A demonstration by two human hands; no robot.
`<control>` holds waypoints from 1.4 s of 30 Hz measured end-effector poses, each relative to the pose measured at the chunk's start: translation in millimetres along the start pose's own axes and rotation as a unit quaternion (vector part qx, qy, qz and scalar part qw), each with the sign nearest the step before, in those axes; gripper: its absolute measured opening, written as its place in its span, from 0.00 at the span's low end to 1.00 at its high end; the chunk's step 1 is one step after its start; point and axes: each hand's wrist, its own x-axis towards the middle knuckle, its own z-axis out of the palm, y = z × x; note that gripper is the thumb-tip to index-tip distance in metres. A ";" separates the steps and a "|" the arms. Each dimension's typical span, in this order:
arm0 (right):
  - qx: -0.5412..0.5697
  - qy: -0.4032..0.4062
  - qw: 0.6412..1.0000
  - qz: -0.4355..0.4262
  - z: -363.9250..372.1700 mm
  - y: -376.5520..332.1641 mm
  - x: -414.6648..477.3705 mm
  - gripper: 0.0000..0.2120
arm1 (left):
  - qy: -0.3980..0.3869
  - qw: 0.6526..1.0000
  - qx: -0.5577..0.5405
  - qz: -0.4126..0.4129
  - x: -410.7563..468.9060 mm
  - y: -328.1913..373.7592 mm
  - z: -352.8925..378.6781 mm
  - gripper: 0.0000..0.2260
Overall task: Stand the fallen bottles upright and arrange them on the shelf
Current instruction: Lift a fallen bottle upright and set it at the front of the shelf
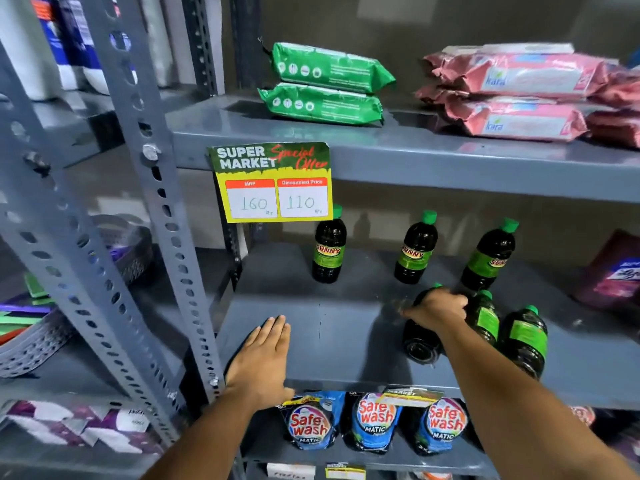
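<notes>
On the grey middle shelf three dark bottles with green caps and green labels stand upright at the back: one at the left, one in the middle, one at the right. Three more lie on their sides at the front right. My right hand grips the leftmost fallen bottle from above. Beside it lie a second fallen bottle and a third. My left hand rests flat and open on the shelf's front left.
A yellow price tag hangs from the upper shelf's edge. Green packs and pink packs lie on the upper shelf. Detergent pouches stand on the shelf below. A slotted upright post is at the left, a maroon pack at the right.
</notes>
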 end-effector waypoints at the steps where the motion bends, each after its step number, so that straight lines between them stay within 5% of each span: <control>1: 0.017 -0.004 1.000 0.002 2.8 -0.1 2.8 0.55 | 0.000 1.000 0.001 0.000 -0.3 0.6 -0.4 0.53; 7: 0.149 0.017 0.989 0.010 5.6 -0.6 -11.1 0.53 | -0.001 1.000 0.007 -0.005 -3.1 3.4 -3.8 0.52; 15: 0.336 0.093 0.908 -0.233 15.6 -19.2 -60.7 0.51 | -0.001 1.000 0.016 -0.008 -2.9 5.7 -6.5 0.52; 21: 0.346 0.051 0.881 -0.319 42.7 -15.6 -78.3 0.46 | -0.001 1.000 0.010 -0.011 -3.8 6.4 -8.5 0.52; 27: 0.344 -0.006 0.883 -0.318 54.1 4.7 -71.3 0.48 | -0.003 1.000 0.013 -0.010 -3.2 5.9 -8.7 0.52; 34: 0.312 -0.092 0.892 -0.314 61.8 16.6 -62.9 0.38 | -0.005 1.000 0.004 -0.006 -3.1 5.1 -9.3 0.52; 42: 0.281 -0.073 0.906 -0.308 64.7 13.6 -63.4 0.39 | -0.006 1.000 0.007 -0.005 -3.6 6.1 -11.0 0.52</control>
